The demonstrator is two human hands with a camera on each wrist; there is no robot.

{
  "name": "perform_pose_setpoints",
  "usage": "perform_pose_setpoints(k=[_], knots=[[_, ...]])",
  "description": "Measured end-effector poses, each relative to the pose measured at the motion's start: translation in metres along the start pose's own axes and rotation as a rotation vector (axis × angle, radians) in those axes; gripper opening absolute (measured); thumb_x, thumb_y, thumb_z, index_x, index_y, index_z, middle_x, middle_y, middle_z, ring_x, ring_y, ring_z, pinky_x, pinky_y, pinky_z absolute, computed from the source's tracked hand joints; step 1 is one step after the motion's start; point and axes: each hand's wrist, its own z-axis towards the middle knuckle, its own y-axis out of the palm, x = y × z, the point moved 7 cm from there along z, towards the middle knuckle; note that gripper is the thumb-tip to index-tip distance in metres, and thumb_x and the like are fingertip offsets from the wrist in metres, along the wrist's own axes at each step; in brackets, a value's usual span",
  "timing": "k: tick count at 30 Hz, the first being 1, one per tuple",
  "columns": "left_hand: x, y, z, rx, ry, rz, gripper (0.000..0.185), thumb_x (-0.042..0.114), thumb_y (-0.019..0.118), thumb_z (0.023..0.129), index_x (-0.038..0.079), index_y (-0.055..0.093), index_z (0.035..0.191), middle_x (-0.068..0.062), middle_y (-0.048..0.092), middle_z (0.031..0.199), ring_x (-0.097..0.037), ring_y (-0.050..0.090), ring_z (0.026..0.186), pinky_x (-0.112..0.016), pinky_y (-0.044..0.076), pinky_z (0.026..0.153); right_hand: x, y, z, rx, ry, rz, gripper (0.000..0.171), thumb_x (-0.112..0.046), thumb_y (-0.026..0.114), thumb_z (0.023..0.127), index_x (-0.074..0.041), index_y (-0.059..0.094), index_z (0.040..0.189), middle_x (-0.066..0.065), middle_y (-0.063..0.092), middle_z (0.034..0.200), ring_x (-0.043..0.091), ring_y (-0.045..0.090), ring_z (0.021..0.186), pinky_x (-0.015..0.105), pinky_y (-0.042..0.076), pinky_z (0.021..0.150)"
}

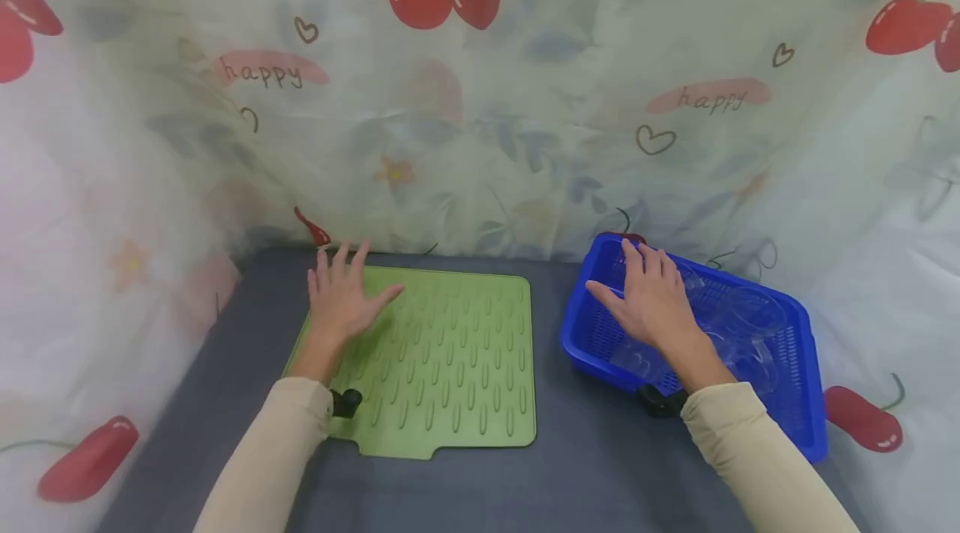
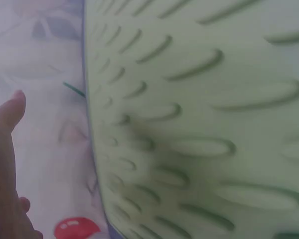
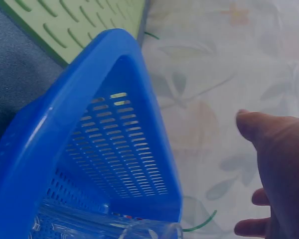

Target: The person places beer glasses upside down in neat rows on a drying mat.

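A green ribbed silicone mat [image 1: 450, 358] lies on the dark grey table top. My left hand [image 1: 341, 299] hovers flat over its far left corner, fingers spread and straight, holding nothing; the left wrist view shows that hand [image 2: 5, 164] beside the mat [image 2: 199, 124]. A blue slotted plastic basket [image 1: 795, 399] stands to the right with clear glassware [image 1: 750, 316] inside. My right hand [image 1: 652, 299] is spread open over the basket's left part, fingers straight. In the right wrist view the right hand [image 3: 276, 164] hangs above the basket's corner [image 3: 114, 149], with clear glass [image 3: 114, 226] below.
A cherry-printed curtain [image 1: 480, 99] encloses the table on the back and both sides. The grey table surface [image 1: 585, 466] shows in front of the mat and basket. Black wrist camera mounts sit at both cuffs.
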Motion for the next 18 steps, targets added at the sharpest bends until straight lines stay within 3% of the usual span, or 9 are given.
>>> perform_pose_setpoints(k=[8,18], knots=[[-0.027,0.006,-0.009,-0.038,-0.047,0.011,0.101,0.075,0.054,0.091,0.023,0.011,0.166,-0.020,0.006,0.172,-0.055,-0.004,0.155,-0.075,0.002,0.121,0.001,-0.006,-0.008,-0.025,-0.012,0.008,0.098,-0.072,0.042,0.098,-0.005,0.014,0.164,0.033,0.019,0.163,0.059,0.016,0.148,0.075,0.023,0.116],[-0.035,0.007,-0.015,-0.079,-0.042,0.002,0.099,0.070,0.055,0.093,0.019,0.013,0.166,-0.023,0.008,0.171,-0.057,-0.001,0.154,-0.075,0.004,0.121,0.016,-0.007,-0.020,-0.047,0.025,0.039,0.101,-0.073,0.047,0.096,-0.005,0.015,0.164,0.034,0.021,0.161,0.061,0.021,0.144,0.076,0.028,0.111]])
